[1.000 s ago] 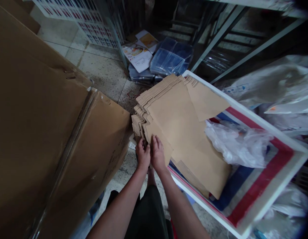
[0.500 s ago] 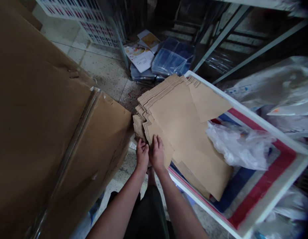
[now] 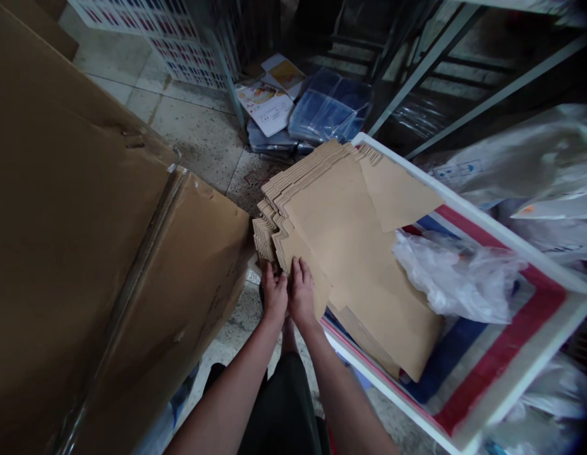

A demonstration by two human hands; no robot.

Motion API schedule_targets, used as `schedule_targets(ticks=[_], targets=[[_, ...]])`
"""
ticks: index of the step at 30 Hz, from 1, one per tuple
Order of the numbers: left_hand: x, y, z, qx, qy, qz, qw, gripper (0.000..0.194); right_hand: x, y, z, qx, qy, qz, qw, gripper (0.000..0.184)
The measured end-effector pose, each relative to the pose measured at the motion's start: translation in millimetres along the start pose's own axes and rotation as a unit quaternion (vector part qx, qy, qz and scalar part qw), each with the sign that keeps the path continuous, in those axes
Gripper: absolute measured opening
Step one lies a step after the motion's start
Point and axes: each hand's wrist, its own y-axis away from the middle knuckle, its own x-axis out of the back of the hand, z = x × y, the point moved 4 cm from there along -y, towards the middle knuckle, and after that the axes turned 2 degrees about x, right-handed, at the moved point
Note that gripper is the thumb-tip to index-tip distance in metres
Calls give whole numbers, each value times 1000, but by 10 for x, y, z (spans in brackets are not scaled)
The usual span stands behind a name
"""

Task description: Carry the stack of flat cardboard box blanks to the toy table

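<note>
Down at the near corner of a stack of flattened brown cardboard box blanks (image 3: 340,234), my left hand (image 3: 274,294) and right hand (image 3: 301,292) press side by side, fingers flat and unclenched on the edge. That stack lies on a white-rimmed tabletop (image 3: 468,208), beside a crumpled clear plastic bag (image 3: 457,275) and a large brown carton (image 3: 108,253).

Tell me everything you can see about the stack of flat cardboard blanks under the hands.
The stack of flat cardboard blanks is plain tan corrugated board, die-cut with notched, stepped edges. The sheets lie fanned, slightly offset, tilted across the corner of a white-framed tray, overhanging toward the floor. One loose sheet sits skewed on top. The left hand and right hand rest at its near corner, fingers on the edges. A crumpled clear plastic bag lies against its right side.
</note>
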Motion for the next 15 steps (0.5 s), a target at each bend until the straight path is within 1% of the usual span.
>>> schedule_targets(ticks=[3,6,8,11,15], targets=[[36,11,-4,-4,3,23,1000,51,-6,1,-8,-6,2,-2,1000,57],[65,14,7,-6,16,43,999,42,-8,4,-12,-5,7,-5,1000,59],[62,12,27,4,45,37,998,36,1,9,-11,6,8,-16,1000,62],[30,23,79,19,87,9,996,31,46,24,3,29,-7,-45,999,70],[1,79,150,22,111,-5,994,33,124,24,35,26,-50,-84,995,81]])
